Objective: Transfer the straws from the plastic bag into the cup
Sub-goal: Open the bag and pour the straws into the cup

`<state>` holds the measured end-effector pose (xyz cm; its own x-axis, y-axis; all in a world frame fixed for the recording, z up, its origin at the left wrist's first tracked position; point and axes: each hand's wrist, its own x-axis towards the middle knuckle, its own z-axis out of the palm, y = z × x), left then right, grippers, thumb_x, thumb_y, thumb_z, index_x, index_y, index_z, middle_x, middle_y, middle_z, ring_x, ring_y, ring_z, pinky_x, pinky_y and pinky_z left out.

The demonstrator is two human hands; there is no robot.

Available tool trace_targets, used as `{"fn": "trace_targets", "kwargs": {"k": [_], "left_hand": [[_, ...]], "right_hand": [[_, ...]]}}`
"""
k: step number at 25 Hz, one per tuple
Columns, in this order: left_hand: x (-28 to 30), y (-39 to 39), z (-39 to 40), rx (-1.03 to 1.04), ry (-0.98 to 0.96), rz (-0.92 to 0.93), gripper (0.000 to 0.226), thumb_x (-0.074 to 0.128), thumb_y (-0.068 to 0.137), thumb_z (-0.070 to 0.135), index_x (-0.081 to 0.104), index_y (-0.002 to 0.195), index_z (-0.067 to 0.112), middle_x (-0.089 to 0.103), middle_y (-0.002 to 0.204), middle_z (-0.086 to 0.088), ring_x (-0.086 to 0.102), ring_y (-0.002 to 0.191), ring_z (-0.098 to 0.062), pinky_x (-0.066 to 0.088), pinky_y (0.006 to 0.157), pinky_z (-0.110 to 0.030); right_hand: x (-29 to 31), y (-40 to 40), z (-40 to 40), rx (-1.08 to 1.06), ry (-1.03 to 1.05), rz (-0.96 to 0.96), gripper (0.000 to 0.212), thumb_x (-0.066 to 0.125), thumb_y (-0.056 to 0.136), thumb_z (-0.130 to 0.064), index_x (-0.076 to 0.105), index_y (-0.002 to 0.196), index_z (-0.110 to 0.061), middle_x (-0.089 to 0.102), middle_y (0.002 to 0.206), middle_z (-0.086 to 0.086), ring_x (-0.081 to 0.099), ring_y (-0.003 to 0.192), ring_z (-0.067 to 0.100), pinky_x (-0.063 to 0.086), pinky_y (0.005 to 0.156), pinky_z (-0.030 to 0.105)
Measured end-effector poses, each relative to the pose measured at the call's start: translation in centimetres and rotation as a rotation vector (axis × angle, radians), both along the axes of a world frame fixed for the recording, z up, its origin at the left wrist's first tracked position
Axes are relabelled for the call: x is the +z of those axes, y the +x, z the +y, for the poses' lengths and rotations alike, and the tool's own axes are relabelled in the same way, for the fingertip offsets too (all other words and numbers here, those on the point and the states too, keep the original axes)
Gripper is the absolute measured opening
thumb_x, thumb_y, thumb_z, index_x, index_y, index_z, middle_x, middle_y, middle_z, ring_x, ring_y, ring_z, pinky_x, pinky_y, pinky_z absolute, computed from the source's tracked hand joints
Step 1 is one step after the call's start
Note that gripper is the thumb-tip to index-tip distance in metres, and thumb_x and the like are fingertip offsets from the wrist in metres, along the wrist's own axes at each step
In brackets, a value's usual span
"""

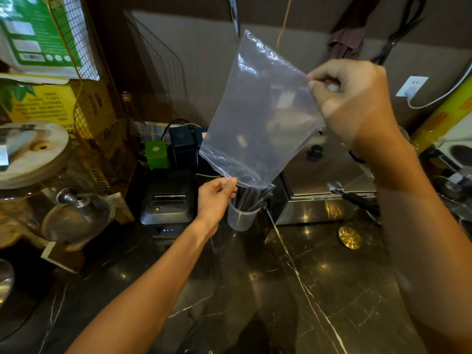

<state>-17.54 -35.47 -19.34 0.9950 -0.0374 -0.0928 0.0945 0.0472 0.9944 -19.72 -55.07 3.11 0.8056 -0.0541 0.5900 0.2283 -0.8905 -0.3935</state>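
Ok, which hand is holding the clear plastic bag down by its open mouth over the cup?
The left hand. It pinches the clear plastic bag at its lower edge, above the translucent cup of dark straws; the right hand grips the raised side edge.

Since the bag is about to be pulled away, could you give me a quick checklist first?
1. Bag upended, mouth over cup: ok.
2. Straws standing in the cup: ok.
3. Bag fully empty: cannot tell; dark shapes show through near its mouth.
4. Left hand pinching the bag's mouth, right hand its top edge: ok.
5. Cup upright on the counter: ok.
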Motion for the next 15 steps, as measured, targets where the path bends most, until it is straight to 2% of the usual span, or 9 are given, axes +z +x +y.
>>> {"fn": "trace_targets", "kwargs": {"k": [2,4,7,9,12,15], "left_hand": [[0.7,0.1,0.0,0.003,-0.009,-0.033,0.021,0.064,0.100,0.017,0.073,0.096,-0.002,0.067,0.084,-0.008,0.061,0.073,-0.008,0.051,0.063,-0.008],[1.4,0.1,0.0,0.006,-0.033,-0.072,0.022,0.062,0.100,0.014,0.071,0.102,-0.006,0.065,0.084,-0.008,0.060,0.071,-0.005,0.051,0.064,-0.009],[2.3,0.1,0.0,0.010,-0.070,-0.114,0.022,0.061,0.101,0.013,0.070,0.105,-0.007,0.065,0.083,-0.007,0.060,0.065,0.001,0.051,0.063,-0.009],[2.4,0.1,-0.2,0.001,-0.078,-0.107,0.020,0.062,0.101,0.013,0.070,0.104,-0.005,0.065,0.082,-0.005,0.061,0.064,0.004,0.051,0.063,-0.009],[1.5,0.1,-0.6,-0.051,-0.004,-0.022,0.017,0.064,0.100,0.015,0.073,0.096,0.001,0.067,0.078,0.000,0.062,0.067,-0.002,0.051,0.061,-0.012],[0.7,0.0,-0.7,-0.071,0.040,0.035,0.017,0.064,0.099,0.016,0.073,0.092,0.003,0.067,0.079,-0.001,0.061,0.071,-0.008,0.052,0.059,-0.010]], "right_hand": [[0.5,-0.5,-0.1,0.006,0.006,-0.021,0.021,0.060,0.096,-0.017,0.078,0.105,-0.012,0.070,0.093,-0.002,0.060,0.085,0.006,0.048,0.074,0.015],[1.1,-1.0,-0.2,0.008,0.003,-0.060,0.021,0.060,0.096,-0.016,0.078,0.105,-0.011,0.068,0.093,-0.004,0.058,0.085,0.001,0.047,0.074,0.013],[1.8,-2.0,-0.4,0.012,-0.002,-0.100,0.022,0.058,0.097,-0.016,0.077,0.107,-0.009,0.068,0.097,-0.003,0.062,0.091,0.006,0.056,0.082,0.027],[1.9,-2.2,-0.6,0.009,-0.003,-0.114,0.022,0.059,0.097,-0.017,0.077,0.106,-0.009,0.069,0.097,-0.002,0.064,0.093,0.011,0.056,0.083,0.030],[1.0,-2.0,-0.9,-0.025,-0.056,-0.032,0.022,0.059,0.095,-0.017,0.078,0.105,-0.011,0.074,0.096,0.004,0.068,0.093,0.019,0.056,0.084,0.037],[-0.1,-2.1,-1.1,-0.046,-0.018,0.030,0.021,0.060,0.094,-0.019,0.078,0.103,-0.014,0.075,0.095,0.005,0.069,0.092,0.021,0.057,0.083,0.040]]}}
